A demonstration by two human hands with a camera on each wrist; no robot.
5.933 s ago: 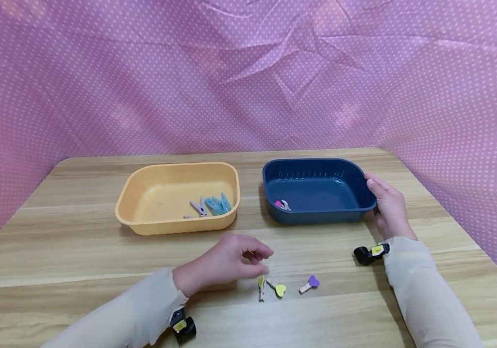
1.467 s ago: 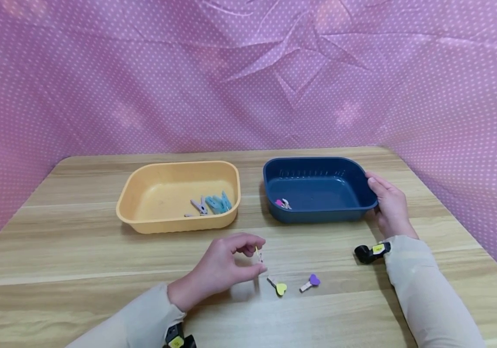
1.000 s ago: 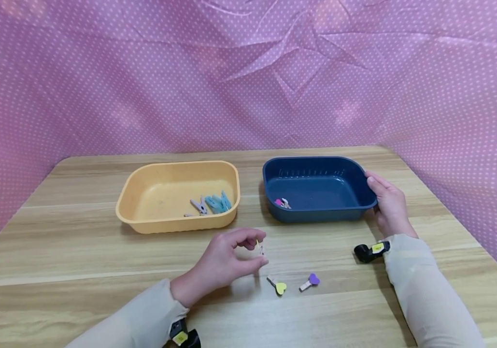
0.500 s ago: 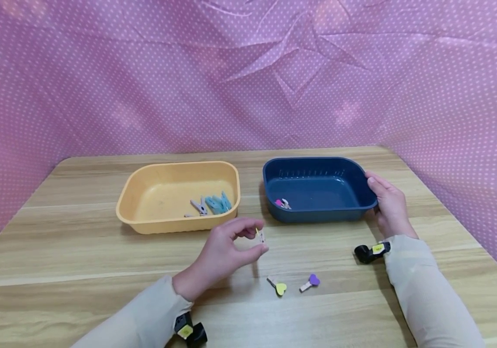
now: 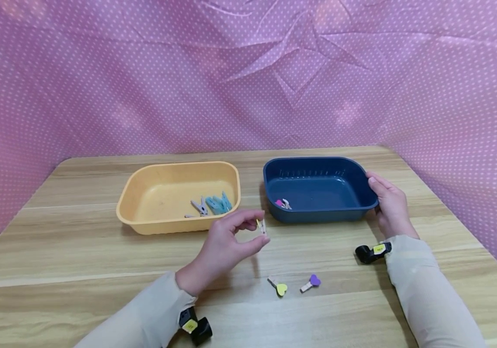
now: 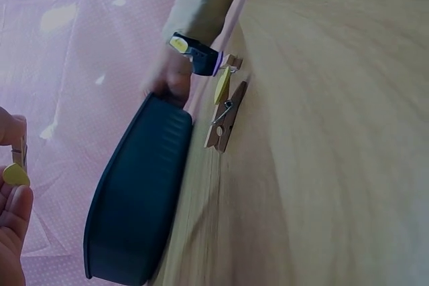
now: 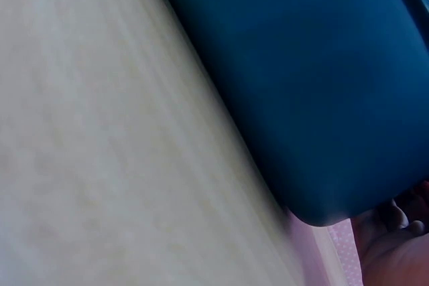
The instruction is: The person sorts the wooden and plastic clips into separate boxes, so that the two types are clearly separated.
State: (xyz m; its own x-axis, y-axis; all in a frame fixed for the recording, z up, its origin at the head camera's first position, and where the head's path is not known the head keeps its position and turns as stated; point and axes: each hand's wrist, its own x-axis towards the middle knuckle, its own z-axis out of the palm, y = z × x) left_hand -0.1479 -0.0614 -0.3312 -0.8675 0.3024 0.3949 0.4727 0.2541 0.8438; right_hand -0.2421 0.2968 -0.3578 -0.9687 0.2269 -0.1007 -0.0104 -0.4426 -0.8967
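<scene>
Between thumb and fingertips my left hand [image 5: 222, 244] pinches a small wooden clothespin [image 5: 262, 227], raised above the table just short of the two bins. In the left wrist view its yellow heart [image 6: 16, 175] shows beside the fingers. My right hand [image 5: 390, 208] grips the right end of the blue plastic bin [image 5: 318, 216], thumb at the rim; the right wrist view shows the bin's outer wall [image 7: 322, 98] close up. A clothespin with a yellow-green heart [image 5: 280, 289] and one with a purple heart [image 5: 314, 280] lie on the table in front.
A yellow bin [image 5: 157, 227] stands left of the blue one, with blue clothespins [image 5: 219, 205] and a lilac clothespin [image 5: 199, 207] inside. Small clothespins, one with a pink heart [image 5: 279, 203], lie in the blue bin's near left corner. Pink dotted cloth [image 5: 248, 87] hangs behind the table.
My left hand has picked up one yellow-heart clothespin from the table and lifted it forward towards the bins. My right hand has stayed on the blue bin.
</scene>
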